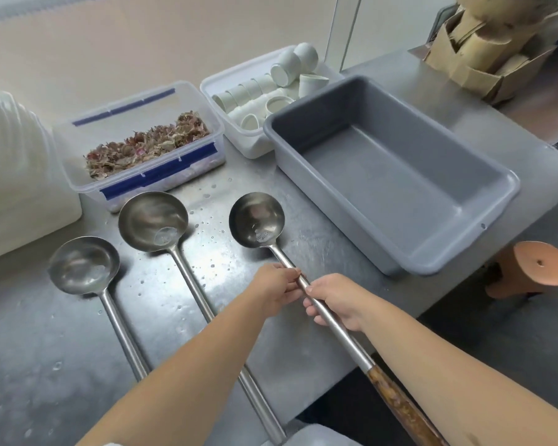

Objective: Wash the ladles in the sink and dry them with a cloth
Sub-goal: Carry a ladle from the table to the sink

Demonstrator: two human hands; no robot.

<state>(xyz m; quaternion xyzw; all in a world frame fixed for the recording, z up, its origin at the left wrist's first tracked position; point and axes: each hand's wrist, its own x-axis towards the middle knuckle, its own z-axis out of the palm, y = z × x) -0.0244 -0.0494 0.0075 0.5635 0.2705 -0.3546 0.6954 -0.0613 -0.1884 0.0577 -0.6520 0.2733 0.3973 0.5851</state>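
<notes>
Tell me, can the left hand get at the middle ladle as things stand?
Probably yes. The middle ladle lies bare on the counter just left of the left hand, with nothing between them, but that hand must first release the right ladle.

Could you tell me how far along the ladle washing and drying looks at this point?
Washing seems done or under way: three ladles lie on the wet steel counter, water pooled in their bowls. In hand: the left hand and right hand both grip the wooden-handled ladle. Left: drying the middle ladle and left ladle; no cloth or sink is in view.
</notes>
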